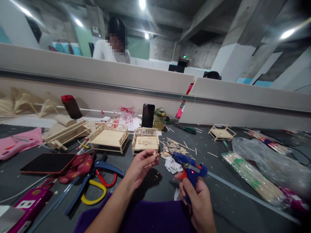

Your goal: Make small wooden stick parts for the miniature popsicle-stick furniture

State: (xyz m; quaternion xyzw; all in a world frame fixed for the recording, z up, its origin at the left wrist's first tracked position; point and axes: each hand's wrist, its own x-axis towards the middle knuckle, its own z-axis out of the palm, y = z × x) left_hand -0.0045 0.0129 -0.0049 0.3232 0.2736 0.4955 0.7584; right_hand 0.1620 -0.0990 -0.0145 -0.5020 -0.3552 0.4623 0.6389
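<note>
My left hand (139, 168) pinches a small pale wooden piece (155, 154) between thumb and fingertips. In my right hand (198, 197) is a blue hot glue gun (190, 166), its nozzle aimed left toward the wooden piece but apart from it; a red light glows on its side. Just beyond my left hand stands a miniature wooden bed frame (145, 148) with several tiny wooden bits (144, 142) on its slats. A larger miniature bed frame (109, 137) is to its left. Loose short sticks (178, 149) and crumpled white paper (173, 165) lie near the nozzle.
Left are red-and-yellow-handled cutters (97, 191), a tablet-like device (47, 162) and stacked wood strips (68, 134). A phone (148, 116) and bottle (159, 119) stand behind. Bagged sticks (254, 178) and a small wooden frame (222, 132) lie right. Beyond the partition (97, 72) is a person.
</note>
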